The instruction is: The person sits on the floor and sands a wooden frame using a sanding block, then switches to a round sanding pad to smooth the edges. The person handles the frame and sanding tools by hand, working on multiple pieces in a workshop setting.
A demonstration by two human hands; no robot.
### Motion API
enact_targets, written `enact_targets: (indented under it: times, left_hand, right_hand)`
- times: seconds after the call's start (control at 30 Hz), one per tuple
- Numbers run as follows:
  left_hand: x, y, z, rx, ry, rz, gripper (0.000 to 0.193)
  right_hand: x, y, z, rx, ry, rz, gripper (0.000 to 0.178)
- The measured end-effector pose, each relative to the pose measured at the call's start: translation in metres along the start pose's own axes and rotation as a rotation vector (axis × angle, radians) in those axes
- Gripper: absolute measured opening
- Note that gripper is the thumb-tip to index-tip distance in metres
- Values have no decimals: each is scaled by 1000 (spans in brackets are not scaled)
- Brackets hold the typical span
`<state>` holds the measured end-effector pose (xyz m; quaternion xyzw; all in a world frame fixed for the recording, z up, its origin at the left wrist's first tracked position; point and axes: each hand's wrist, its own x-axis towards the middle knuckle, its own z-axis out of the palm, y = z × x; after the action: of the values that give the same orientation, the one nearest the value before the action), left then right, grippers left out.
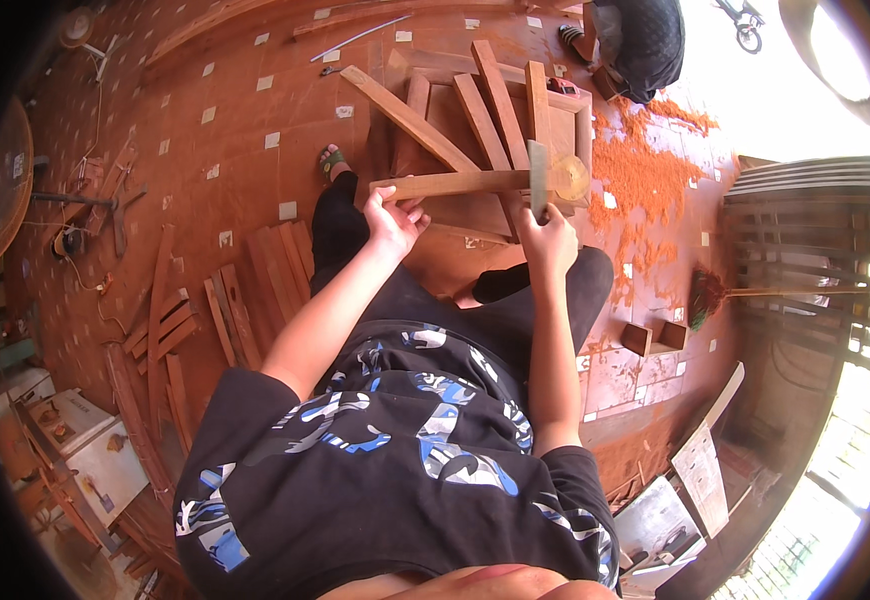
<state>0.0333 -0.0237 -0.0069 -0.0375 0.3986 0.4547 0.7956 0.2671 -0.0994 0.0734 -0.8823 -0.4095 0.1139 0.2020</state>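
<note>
The wooden strip lies just far of both hands, its long axis running left to right with a slight rise toward the right. The left hand has hold of its left end, thumb and fingers closed on the wood in a light, partly curled grip. The right hand is at the opposite end, just to the near side, closed in a fist around a pale flat blade; the blade stands near to far, roughly square across the strip's right end. Whether blade and strip touch cannot be determined. Material: strip is brown, straight-edged, rectangular, grain faint; blade is thin, straight-sided, dull. Immediately right of the blade sits a round, yellowish wooden block, its face paler than the strip. Beyond, several squared reddish-brown battens fan out over a panelled wooden frame. Loose, granular orange sawdust covers smooth tiles at right.
</note>
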Motion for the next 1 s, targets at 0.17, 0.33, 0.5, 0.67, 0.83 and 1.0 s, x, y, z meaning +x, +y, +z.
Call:
enact_targets:
  times: [0.17,0.33,0.5,0.67,0.83,1.0]
  left_hand:
    - [-3,0,3,16,-10,9,53]
    - [3,-2,-3,-23,-10,7,51]
    - [4,1,-3,-36,24,-16,50]
    - [0,0,1,9,-10,3,52]
    - [-1,-1,2,16,-5,9,52]
    - [4,-1,-3,-12,6,-5,51]
  right_hand:
    - [-10,-6,18,-134,-25,-102,40]
    - [-41,-39,32,51,-230,-407,45]
    - [-31,-43,17,34,-237,-261,43]
    - [2,-1,1,-57,-46,23,43]
    - [-8,0,13,-138,-12,-21,43]
    - [-39,-37,26,40,-216,-344,43]
